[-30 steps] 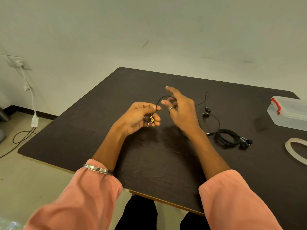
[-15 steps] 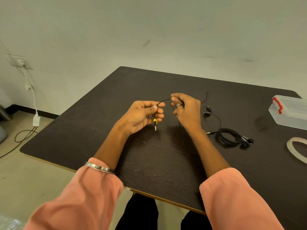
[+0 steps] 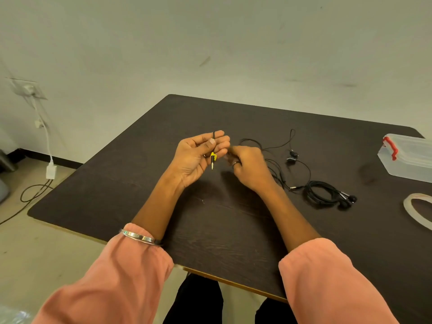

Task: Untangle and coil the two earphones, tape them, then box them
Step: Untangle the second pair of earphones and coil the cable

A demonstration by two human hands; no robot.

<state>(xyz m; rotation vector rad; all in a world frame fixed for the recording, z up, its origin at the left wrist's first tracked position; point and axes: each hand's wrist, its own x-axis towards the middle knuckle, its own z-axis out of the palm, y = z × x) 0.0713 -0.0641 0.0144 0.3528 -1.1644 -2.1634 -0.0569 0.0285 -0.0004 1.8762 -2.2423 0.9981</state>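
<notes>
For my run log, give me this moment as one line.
left hand: pinches plug end of earphone cable | right hand: grips same cable | second earphone: coiled on table | box: shut

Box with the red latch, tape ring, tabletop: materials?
Box: translucent, frosted-looking plastic, the table's dark tone showing through; red latch looks opaque plastic.
Tape ring: pale, semi-clear film, probably clear packing tape; core not discernible.
Tabletop: dark brown with printed-looking wood grain, matte; lighter edge suggests laminate over board, though not certain.
</notes>
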